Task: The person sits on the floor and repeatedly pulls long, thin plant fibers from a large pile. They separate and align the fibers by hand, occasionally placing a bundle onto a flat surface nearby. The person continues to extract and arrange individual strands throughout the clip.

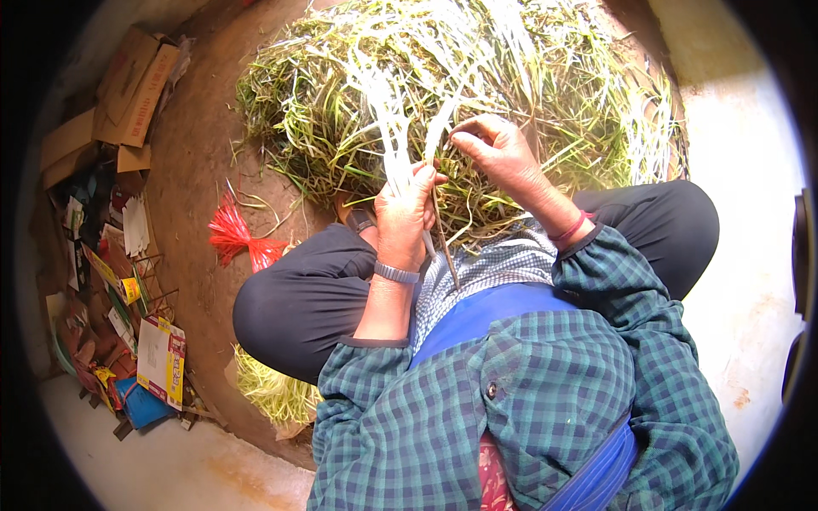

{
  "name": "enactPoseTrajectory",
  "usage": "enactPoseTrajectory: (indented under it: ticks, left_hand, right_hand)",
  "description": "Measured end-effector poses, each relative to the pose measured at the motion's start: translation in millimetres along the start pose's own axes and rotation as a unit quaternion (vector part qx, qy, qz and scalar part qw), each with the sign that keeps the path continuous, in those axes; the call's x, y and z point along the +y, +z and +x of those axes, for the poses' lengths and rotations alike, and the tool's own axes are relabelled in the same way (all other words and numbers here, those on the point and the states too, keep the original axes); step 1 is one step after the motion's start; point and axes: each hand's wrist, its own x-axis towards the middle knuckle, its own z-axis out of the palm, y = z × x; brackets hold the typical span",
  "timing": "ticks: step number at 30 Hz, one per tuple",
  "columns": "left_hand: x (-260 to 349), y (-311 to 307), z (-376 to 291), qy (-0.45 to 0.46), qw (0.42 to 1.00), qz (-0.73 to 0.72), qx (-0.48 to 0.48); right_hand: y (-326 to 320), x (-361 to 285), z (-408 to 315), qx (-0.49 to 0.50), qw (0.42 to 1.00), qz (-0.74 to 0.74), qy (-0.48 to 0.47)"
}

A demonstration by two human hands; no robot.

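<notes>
My left hand [404, 214] is closed around a few pale long-leaved stalks [396, 153], perhaps leeks or garlic plants. Their whitish leaves fan upward, and a thin brown strand hangs below the fist over my lap. Just right of these stalks, my right hand [501, 153] is raised with thumb and fingertips brought close together. Whether something thin is pinched there I cannot tell. Beyond both hands spreads a large tangled heap of green and pale plants [307, 121], bleached by sunlight in its upper part. A checked cloth [441, 287] covers my lap.
A bunch of red plastic strips [239, 236] lies left of my knee. Behind that knee is a pile of pale yellow-green stalks [278, 393]. Cardboard boxes [128, 89], a printed carton [160, 364] and a blue container [142, 402] line the left side. A pale wall [735, 255] stands at right.
</notes>
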Motion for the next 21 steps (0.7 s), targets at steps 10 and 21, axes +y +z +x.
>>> enactPoseTrajectory:
  ticks: [10,21]
  left_hand:
    - [-4.4,8.0,2.0,0.023,0.998,0.057,0.017]
    - [3.0,2.0,-0.6,-0.062,0.996,-0.058,-0.040]
  right_hand:
    - [9.8,-15.2,-4.1,-0.008,0.940,-0.202,-0.274]
    - [-9.7,-17.1,-27.3,-0.106,0.955,-0.195,-0.197]
